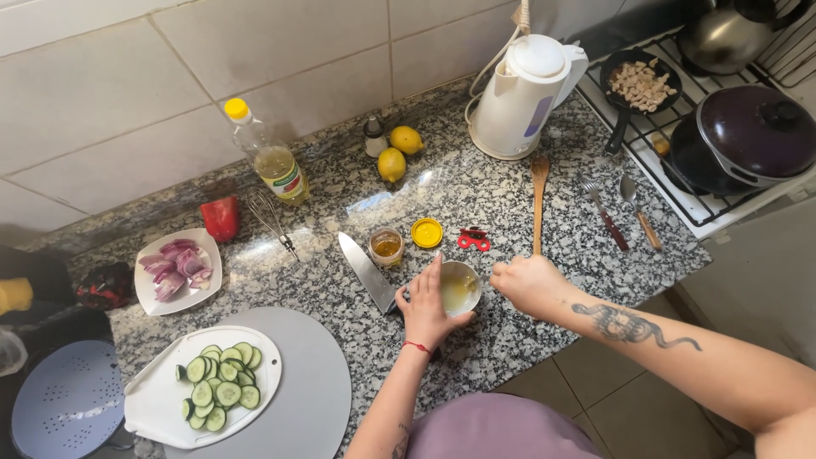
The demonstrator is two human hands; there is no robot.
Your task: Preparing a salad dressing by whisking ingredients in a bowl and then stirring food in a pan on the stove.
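Note:
My left hand [425,313] cups the left side of a small white bowl [460,289] with pale yellow liquid in it, standing near the front edge of the speckled granite counter [476,195]. My right hand [529,285] is closed in a fist just right of the bowl; nothing shows inside it. The handle end of a wooden spoon [539,200] lies on the counter just above that fist. A kitchen knife [367,272] lies just left of the bowl. Behind the bowl stand a small jar of amber liquid [386,246] and its yellow lid [427,232].
At the left are a white board of cucumber slices [223,387] on a grey round board [314,399] and a plate of red onion [178,270]. An oil bottle [270,161], two lemons [392,164] and a white kettle [527,93] stand behind. The stove at right holds a dark pot [748,136].

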